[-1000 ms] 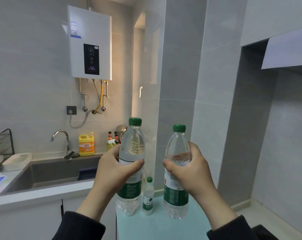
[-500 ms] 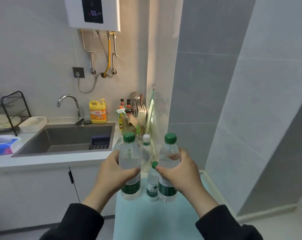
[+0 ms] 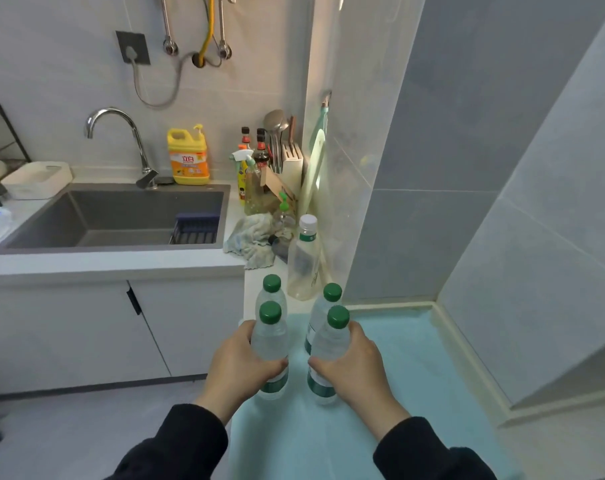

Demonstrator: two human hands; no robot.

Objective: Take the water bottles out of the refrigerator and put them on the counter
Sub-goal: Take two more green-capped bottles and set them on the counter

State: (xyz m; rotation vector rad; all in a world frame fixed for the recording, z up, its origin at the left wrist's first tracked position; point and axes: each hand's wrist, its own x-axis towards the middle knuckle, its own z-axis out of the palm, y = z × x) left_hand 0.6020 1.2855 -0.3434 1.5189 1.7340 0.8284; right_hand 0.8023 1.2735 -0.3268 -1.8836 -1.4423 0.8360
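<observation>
My left hand point(image 3: 240, 362) grips a clear water bottle with a green cap point(image 3: 270, 337), upright, its base at the pale blue-green counter top point(image 3: 415, 358). My right hand point(image 3: 354, 365) grips a second green-capped water bottle point(image 3: 329, 341), also upright on that surface. Right behind them stand two more green-capped bottles, one on the left point(image 3: 272, 289) and one on the right point(image 3: 330, 296). A taller clear bottle with a white cap point(image 3: 304, 261) stands further back by the wall.
A grey sink point(image 3: 114, 220) with a chrome tap point(image 3: 121, 140) lies to the left in the white worktop. A yellow detergent jug point(image 3: 188, 157), sauce bottles, a knife block point(image 3: 290, 168) and a crumpled cloth point(image 3: 251, 240) crowd the corner. Tiled walls close the right side.
Both hands have lowered their bottles down to the blue-green counter top, in front of bottles standing there. The view has tilted downward; the water heater is out of view.
</observation>
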